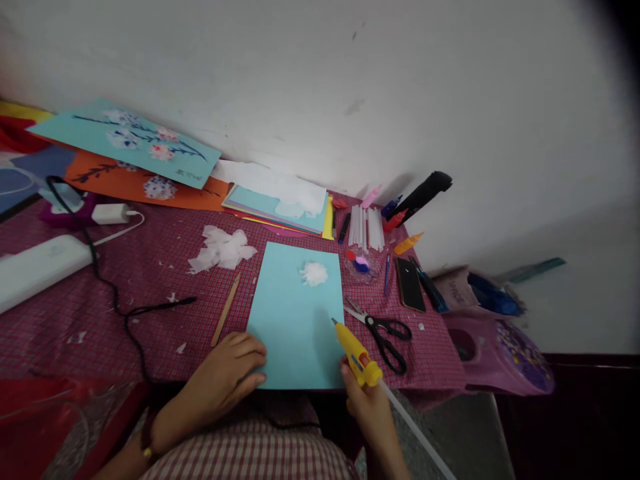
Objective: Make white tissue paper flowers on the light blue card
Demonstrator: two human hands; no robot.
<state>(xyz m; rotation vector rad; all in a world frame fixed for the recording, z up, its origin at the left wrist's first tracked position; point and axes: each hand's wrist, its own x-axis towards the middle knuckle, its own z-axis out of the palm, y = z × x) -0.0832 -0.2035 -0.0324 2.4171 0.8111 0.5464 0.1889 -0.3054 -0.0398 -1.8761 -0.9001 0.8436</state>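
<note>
Left hand (234,368): palm down, fingers loosely apart and gripping nothing, the tips on the near left edge of the sheet.
Right hand (364,400): closed around the glue gun.
Glue gun (357,355): yellow, in the right hand, nozzle pointing away from it over the sheet's right side; whether the tip touches cannot be told.
White rod (415,427): runs from the gun's back end, past the right hand.
Sheet (290,313): light blue, flat on the table, between the hands and reaching beyond them.
Tuft (315,274): white, ruffled, on the sheet, ahead of both hands.
Scissors (381,327): just beyond the right hand and to its right, blades slightly parted, pointing toward the sheet.
Phone (411,285): farther out, right of the right hand, beyond the scissors.
Palette (362,267): straight ahead of the right hand, holding red, blue and pink paint.
Pencil (227,309): just beyond the left hand, slanting away.
Tissue (223,249): white, torn, past the pencil from the left hand.
</note>
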